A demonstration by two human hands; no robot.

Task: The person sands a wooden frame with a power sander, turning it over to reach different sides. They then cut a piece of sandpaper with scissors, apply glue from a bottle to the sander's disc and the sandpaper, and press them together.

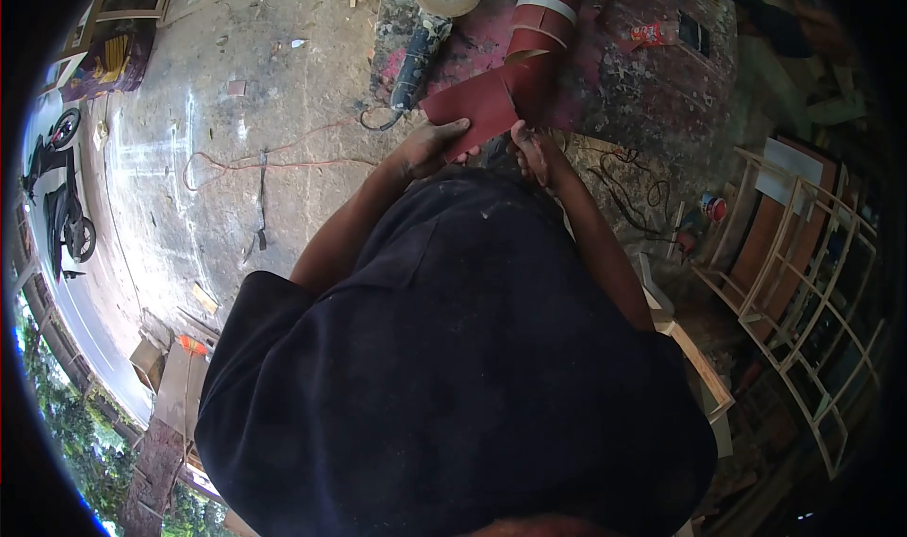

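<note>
Fingers of left hand (430, 147) and right hand (531, 150) closed on red sandpaper sheet (477, 110) between them.

No legible text, labels or numbers anywhere in view.
</note>
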